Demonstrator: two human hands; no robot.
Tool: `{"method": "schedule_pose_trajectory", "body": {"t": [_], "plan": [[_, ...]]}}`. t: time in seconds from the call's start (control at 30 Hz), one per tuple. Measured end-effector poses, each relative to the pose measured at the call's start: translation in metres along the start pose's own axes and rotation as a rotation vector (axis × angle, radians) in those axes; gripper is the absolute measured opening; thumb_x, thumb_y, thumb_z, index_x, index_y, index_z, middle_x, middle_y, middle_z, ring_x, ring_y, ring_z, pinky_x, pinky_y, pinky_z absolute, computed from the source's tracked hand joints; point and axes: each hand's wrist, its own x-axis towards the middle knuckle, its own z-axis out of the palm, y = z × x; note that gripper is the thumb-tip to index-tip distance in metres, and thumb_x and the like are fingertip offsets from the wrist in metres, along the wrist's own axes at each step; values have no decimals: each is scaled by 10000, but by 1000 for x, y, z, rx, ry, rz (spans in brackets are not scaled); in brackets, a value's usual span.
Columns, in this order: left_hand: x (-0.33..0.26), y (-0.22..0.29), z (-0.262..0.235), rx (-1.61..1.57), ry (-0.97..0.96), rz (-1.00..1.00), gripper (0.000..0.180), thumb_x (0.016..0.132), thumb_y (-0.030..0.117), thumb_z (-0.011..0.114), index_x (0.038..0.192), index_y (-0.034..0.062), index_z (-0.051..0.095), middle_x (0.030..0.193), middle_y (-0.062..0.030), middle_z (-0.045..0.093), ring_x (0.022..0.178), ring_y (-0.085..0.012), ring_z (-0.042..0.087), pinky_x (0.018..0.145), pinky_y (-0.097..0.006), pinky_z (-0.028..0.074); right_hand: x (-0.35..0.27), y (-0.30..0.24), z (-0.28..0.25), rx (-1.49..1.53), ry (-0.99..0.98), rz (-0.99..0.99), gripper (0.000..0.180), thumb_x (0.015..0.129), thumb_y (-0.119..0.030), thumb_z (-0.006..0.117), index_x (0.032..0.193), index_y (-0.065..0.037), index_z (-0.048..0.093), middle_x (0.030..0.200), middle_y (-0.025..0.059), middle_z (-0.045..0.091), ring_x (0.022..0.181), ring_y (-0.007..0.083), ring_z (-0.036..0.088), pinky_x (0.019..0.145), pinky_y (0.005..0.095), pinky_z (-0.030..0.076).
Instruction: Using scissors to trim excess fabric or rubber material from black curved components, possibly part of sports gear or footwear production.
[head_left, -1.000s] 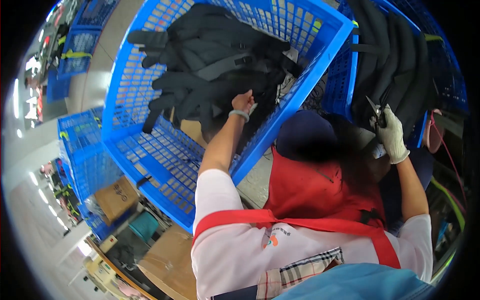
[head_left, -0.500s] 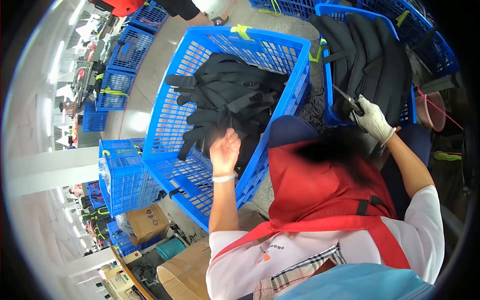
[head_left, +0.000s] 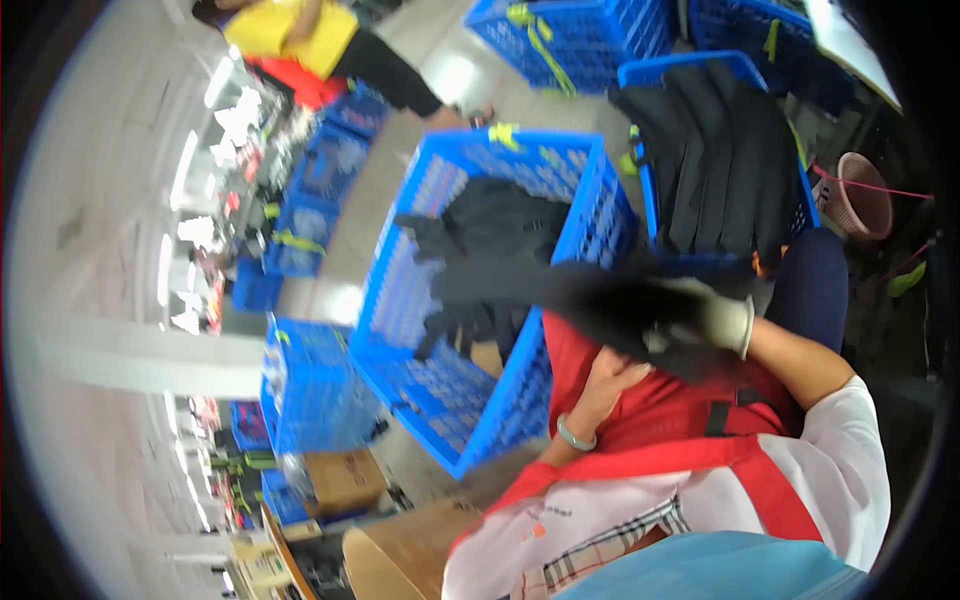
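A black padded strap (head_left: 575,287), smeared by motion, stretches from the nearer blue crate (head_left: 460,448) across to my lap. At its lap end, my bare left hand (head_left: 608,385) has its fingers bent and closed at the strap's lower edge. My right hand (head_left: 725,318), in a white glove, is against the other side of that end. Its fingers are hidden behind the dark cloth and blurred, so any tool in them cannot be made out. Inside the crate lies a heap of black padded straps (head_left: 505,212). A red apron (head_left: 660,410) covers my lap.
At the right, a second blue crate (head_left: 645,200) holds long black padded pieces (head_left: 715,160). A pink basket (head_left: 862,195) stands beside it. Stacked blue crates (head_left: 320,400) and cardboard boxes (head_left: 410,540) are at the left. A person in yellow (head_left: 300,35) stands at the far left.
My left hand has come from over the crate to my lap, with a strap there now. My right hand has moved down from the right crate; its scissors no longer show. The view has shifted.
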Motion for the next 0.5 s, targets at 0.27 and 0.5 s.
{"method": "schedule_pose_trajectory", "body": {"t": [0.27, 0.5], "plan": [[25, 20, -11, -113, 0, 90, 282, 883, -2, 583, 1164, 24, 580, 1166, -60, 609, 1083, -173, 565, 971, -311, 424, -20, -5, 6, 741, 33, 273, 305, 747, -128, 785, 948, -57, 567, 845, -1, 612, 766, 111, 604, 667, 240, 485], [19, 28, 21, -26, -32, 123, 337, 863, 61, 632, 1176, -13, 532, 1170, -141, 605, 1104, -236, 570, 992, -372, 418, -29, 0, 10, 1007, 22, 289, 279, 757, -169, 779, 936, -85, 582, 846, -26, 612, 761, 67, 593, 670, 215, 481]]}}
